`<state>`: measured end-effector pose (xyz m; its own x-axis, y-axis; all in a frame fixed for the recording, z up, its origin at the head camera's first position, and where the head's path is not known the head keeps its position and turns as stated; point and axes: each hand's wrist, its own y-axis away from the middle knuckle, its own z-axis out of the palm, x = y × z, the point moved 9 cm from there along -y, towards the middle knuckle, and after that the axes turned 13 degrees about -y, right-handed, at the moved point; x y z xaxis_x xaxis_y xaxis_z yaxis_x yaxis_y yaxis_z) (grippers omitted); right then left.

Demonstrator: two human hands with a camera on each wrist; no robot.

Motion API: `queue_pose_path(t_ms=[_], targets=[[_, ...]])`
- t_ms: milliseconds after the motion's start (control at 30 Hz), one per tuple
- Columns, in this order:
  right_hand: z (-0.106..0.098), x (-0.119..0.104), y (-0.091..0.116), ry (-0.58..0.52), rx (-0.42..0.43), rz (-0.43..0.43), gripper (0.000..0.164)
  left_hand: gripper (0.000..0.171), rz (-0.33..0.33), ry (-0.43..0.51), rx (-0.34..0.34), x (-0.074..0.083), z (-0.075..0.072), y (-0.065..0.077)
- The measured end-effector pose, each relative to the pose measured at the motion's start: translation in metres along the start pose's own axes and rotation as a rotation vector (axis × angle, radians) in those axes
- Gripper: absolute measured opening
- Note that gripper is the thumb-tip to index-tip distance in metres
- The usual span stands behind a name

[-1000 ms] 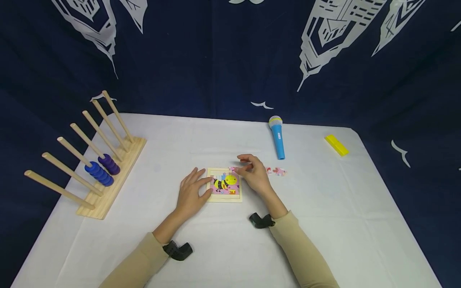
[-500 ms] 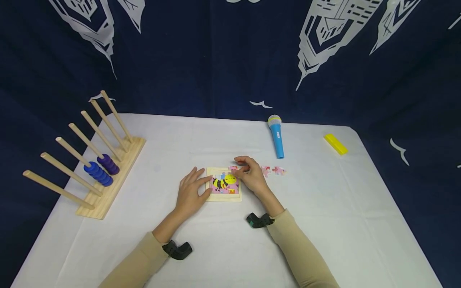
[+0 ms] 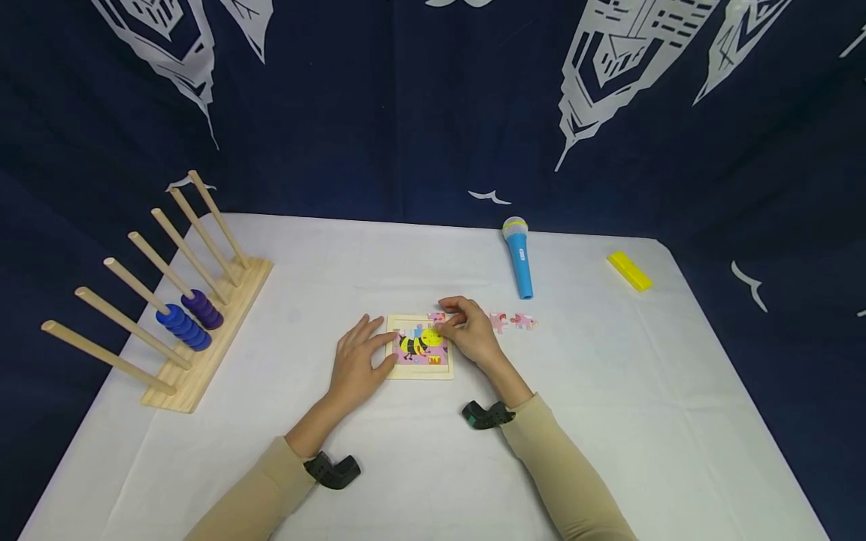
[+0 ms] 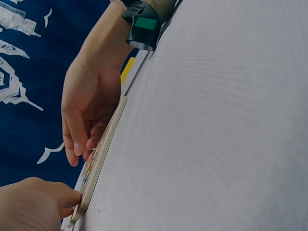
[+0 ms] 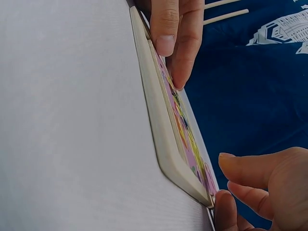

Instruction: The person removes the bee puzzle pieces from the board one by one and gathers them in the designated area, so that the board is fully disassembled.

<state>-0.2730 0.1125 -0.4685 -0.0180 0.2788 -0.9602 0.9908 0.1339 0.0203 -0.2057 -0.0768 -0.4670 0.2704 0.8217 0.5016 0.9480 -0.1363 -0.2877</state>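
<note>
A small wooden jigsaw puzzle with a bee picture lies on the white table in front of me. My left hand rests on its left border, thumb and index finger straight and spread apart. Over the upper right of the picture is my right hand, its fingertips at the bee's head. In the right wrist view, the thumb and fingers of that hand are apart beside the frame's corner, with nothing seen between them. A pink puzzle piece sits at the frame's top right corner.
Two pink puzzle pieces lie to the right of my right hand. Behind them is a blue toy microphone. A yellow block lies at the far right. On the left stands a wooden peg rack with blue and purple rings.
My right hand has shifted slightly left and toward me over the puzzle, showing more of the loose pieces beside it. The left hand stays on the border.
</note>
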Motion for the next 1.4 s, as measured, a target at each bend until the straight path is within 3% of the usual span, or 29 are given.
queue_pose_path(t_ms=[667,1067,1400], targets=[[0.001,0.000,0.001,0.182,0.001,-0.086,0.030,0.034,-0.011,0.006,-0.021,0.001,0.002,0.001],[0.001,-0.005,0.003,0.170,0.000,-0.104,0.027,0.034,-0.009,0.009,-0.017,0.000,0.002,0.002],[0.001,-0.014,0.004,0.102,-0.001,-0.196,0.021,0.034,0.003,-0.003,-0.010,0.001,0.001,0.000]])
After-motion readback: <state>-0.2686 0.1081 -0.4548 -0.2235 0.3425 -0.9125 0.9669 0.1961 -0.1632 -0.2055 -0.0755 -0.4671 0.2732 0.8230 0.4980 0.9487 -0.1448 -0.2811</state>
